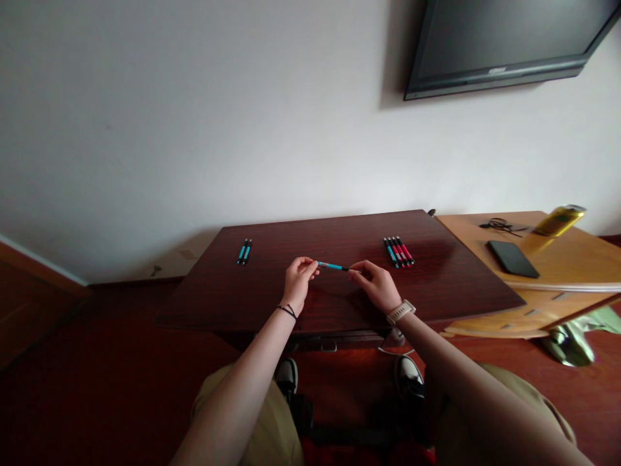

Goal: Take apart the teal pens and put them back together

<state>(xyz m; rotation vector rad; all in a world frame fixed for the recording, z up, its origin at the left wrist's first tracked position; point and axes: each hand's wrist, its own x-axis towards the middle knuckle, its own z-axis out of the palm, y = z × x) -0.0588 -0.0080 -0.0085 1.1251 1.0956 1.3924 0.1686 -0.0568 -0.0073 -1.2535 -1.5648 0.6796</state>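
Blue and black, the pen is held level just above the dark wooden desk, the left hand pinching one end and the right hand the other. Two blue pens lie far left, a mixed row of pens to the right.

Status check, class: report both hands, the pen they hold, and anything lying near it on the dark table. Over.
Left hand and right hand pinch blue pen by its ends, above dark table. Two blue pens far left, mixed pens right. Nothing between.
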